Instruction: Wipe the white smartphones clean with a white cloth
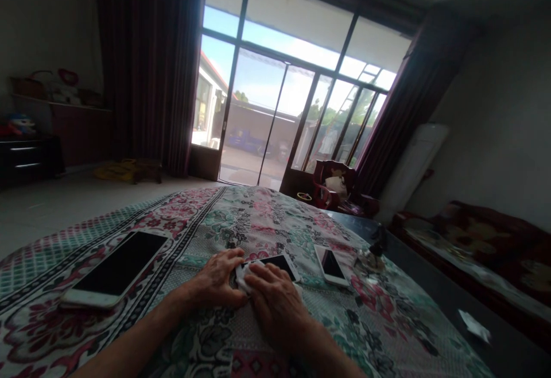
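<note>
Daylight pours through glass doors (pixel 267 114) onto a flowered tablecloth (pixel 387 338), where the middle phone (pixel 286 264) lies beneath a person's hands. Fingers of the right hand (pixel 275 289) close over a white cloth (pixel 241 274) against it; the left hand (pixel 218 279) curves round its left end, its grip too hidden to tell. Wiping appears under way, unfinished. Either side, the left phone (pixel 116 269) and right phone (pixel 331 266) lie untouched, screens dark; whether they are wiped cannot be told.

Dark curtains (pixel 150 73) flank tall glass doors (pixel 260 108), with a sofa (pixel 477 231) at far right.
</note>
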The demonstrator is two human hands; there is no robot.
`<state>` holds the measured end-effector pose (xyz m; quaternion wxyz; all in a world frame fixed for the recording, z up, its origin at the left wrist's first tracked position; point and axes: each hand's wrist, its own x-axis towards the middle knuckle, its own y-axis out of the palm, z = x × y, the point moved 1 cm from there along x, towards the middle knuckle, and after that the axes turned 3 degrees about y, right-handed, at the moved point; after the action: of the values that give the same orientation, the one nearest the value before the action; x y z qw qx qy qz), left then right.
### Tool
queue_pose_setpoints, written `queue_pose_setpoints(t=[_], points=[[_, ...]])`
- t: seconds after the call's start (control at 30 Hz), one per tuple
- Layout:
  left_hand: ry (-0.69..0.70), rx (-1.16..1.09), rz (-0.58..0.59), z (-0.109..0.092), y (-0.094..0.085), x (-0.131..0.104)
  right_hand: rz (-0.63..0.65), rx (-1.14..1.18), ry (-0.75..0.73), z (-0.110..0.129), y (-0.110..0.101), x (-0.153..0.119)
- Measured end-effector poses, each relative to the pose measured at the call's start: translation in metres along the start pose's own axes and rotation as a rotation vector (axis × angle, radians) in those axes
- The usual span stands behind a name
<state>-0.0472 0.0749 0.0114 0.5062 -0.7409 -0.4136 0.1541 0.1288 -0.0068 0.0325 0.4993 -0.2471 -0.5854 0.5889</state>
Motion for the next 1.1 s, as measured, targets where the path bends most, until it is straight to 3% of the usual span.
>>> queue_pose_setpoints(t=[0.23, 0.33, 0.5, 0.77, 0.93, 1.1], points=[[0.002, -0.028, 0.028, -0.001, -0.006, -0.003, -0.082, -0.057, 0.317, -0.054, -0.008, 0.001], [0.017, -0.042, 0.051, 0.004, -0.008, -0.004, -0.11, -0.069, 0.354, -0.062, -0.012, -0.003], [0.007, -0.056, 0.036, 0.012, -0.006, -0.004, -0.084, -0.082, 0.288, -0.037, -0.004, -0.006], [-0.01, -0.072, 0.002, 0.018, -0.003, -0.002, 0.017, -0.051, 0.021, -0.006, 0.004, 0.006], [-0.001, -0.06, 0.046, 0.015, -0.008, -0.003, 0.037, -0.017, -0.015, -0.008, 0.005, 0.017], [-0.015, -0.044, 0.06, 0.012, -0.011, -0.005, -0.009, -0.013, 0.067, -0.033, -0.002, 0.019]])
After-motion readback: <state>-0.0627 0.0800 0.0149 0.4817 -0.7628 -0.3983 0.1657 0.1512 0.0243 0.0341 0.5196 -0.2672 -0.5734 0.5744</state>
